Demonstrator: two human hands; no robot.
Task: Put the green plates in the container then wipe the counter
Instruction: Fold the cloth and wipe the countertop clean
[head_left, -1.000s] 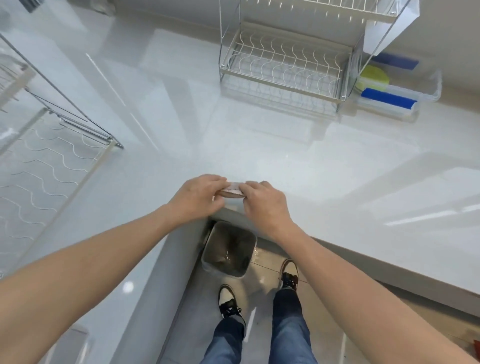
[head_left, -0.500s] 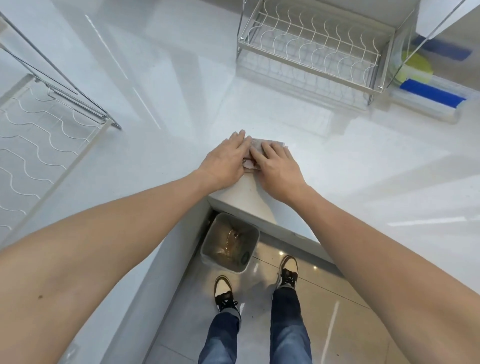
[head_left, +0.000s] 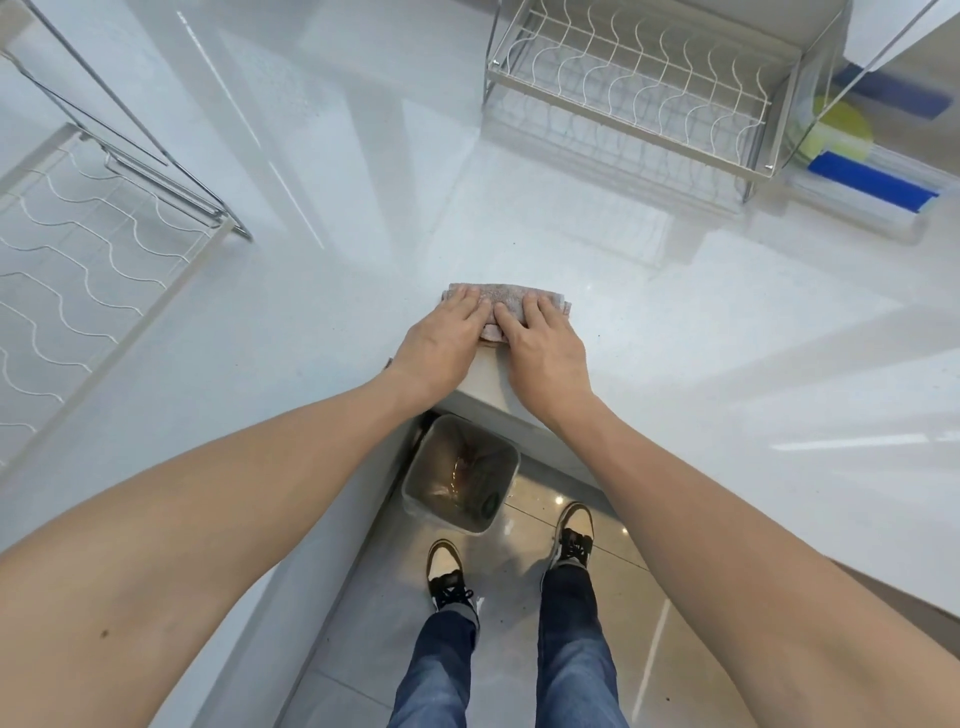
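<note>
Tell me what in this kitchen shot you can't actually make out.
Head view:
- Grey folded cloth: near part hidden under the left hand and right hand.
- Green plates in the clear plastic container: mostly hidden behind the wire dish rack; count unclear.
- Grey bin contents: too glossy to identify.
- Second wire rack: cut off by the left edge.

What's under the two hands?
A folded grey cloth lies flat on the white counter, pressed by the left hand and right hand. Its middle is covered by them.
</note>
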